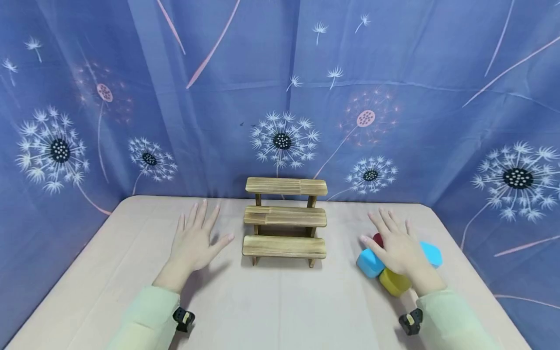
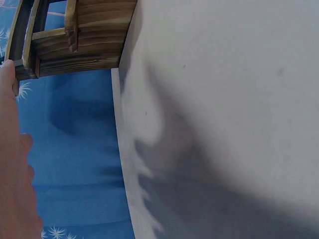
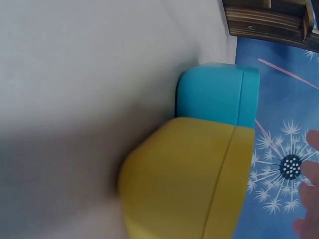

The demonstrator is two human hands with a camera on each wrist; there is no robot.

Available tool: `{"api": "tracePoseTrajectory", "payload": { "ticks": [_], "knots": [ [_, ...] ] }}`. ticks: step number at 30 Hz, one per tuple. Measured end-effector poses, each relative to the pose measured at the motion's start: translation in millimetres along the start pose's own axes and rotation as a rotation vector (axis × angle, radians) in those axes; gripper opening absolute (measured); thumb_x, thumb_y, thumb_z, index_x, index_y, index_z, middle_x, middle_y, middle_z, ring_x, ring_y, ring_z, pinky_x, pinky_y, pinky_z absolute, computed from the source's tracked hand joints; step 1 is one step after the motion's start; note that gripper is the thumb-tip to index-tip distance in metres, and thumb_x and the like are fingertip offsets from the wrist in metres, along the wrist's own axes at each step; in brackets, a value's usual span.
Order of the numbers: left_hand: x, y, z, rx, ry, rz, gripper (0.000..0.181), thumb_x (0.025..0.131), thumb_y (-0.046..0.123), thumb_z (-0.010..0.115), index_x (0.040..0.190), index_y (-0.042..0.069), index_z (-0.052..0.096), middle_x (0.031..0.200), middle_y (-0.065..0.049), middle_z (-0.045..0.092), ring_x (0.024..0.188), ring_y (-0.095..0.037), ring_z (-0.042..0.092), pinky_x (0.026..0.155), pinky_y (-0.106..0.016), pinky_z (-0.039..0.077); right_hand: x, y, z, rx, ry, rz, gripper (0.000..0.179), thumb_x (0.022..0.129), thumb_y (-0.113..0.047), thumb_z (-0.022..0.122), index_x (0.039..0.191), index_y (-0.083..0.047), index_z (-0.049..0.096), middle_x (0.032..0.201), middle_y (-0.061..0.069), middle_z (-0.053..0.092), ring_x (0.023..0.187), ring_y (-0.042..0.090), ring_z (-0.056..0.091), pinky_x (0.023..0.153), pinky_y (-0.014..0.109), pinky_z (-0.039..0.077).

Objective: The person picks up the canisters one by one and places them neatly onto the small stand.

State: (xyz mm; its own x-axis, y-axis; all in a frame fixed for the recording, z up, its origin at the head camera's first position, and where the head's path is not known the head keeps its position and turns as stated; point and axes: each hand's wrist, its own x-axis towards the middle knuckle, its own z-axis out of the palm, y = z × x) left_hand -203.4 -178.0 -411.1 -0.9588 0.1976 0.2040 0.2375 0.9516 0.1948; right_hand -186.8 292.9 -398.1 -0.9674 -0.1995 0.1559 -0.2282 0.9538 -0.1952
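Note:
My left hand point(image 1: 194, 243) hovers above the table with its fingers spread, left of a three-tier wooden step shelf point(image 1: 284, 247); it holds nothing. My right hand point(image 1: 395, 248), fingers straight and apart, is over a cluster of rounded, coloured pieces and grips none of them. Among these are a blue piece point(image 1: 370, 263), a yellow piece point(image 1: 395, 282), a second blue piece point(image 1: 431, 253) and a red piece point(image 1: 378, 239), the last mostly hidden by the hand. In the right wrist view the yellow piece point(image 3: 174, 174) and a blue piece point(image 3: 214, 94) each show a band along one edge.
A pale cloth covers the table point(image 1: 280, 306). Behind it and along both sides hangs a blue curtain point(image 1: 218, 121) with a dandelion print. The shelf stands near the table's back edge, close to the curtain.

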Motion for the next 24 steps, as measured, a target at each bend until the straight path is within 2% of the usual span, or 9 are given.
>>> {"api": "tracePoseTrajectory", "payload": {
  "ticks": [8, 16, 24],
  "knots": [
    [-7.9, -6.3, -2.1, -0.006, -0.009, -0.008, 0.086, 0.089, 0.071, 0.034, 0.153, 0.019, 0.011, 0.159, -0.012, -0.008, 0.145, -0.038, -0.003, 0.115, -0.062, -0.001, -1.7, -1, 2, 0.027, -0.006, 0.004, 0.074, 0.094, -0.058, 0.04, 0.152, -0.017, 0.019, 0.156, 0.021, 0.016, 0.143, 0.043, 0.012, 0.109, 0.07, 0.003],
    [-3.1, -4.7, -10.0, -0.004, -0.009, 0.0, 0.084, 0.089, 0.068, 0.037, 0.153, 0.019, 0.012, 0.159, -0.012, -0.007, 0.145, -0.038, -0.003, 0.114, -0.062, -0.003, 0.0, 3, -3, 0.044, 0.003, 0.021, 0.075, 0.093, -0.058, 0.042, 0.152, -0.016, 0.02, 0.157, 0.021, 0.015, 0.144, 0.041, 0.008, 0.111, 0.068, 0.001],
    [-0.2, 0.3, -6.8, -0.011, -0.028, 0.015, 0.085, 0.089, 0.069, 0.038, 0.153, 0.021, 0.008, 0.159, -0.013, -0.006, 0.145, -0.037, -0.003, 0.115, -0.061, -0.003, -11.6, 9, -13, 0.038, -0.021, 0.039, 0.075, 0.094, -0.057, 0.043, 0.152, -0.015, 0.019, 0.157, 0.022, 0.012, 0.143, 0.044, 0.008, 0.111, 0.067, -0.003]
  ]
}}
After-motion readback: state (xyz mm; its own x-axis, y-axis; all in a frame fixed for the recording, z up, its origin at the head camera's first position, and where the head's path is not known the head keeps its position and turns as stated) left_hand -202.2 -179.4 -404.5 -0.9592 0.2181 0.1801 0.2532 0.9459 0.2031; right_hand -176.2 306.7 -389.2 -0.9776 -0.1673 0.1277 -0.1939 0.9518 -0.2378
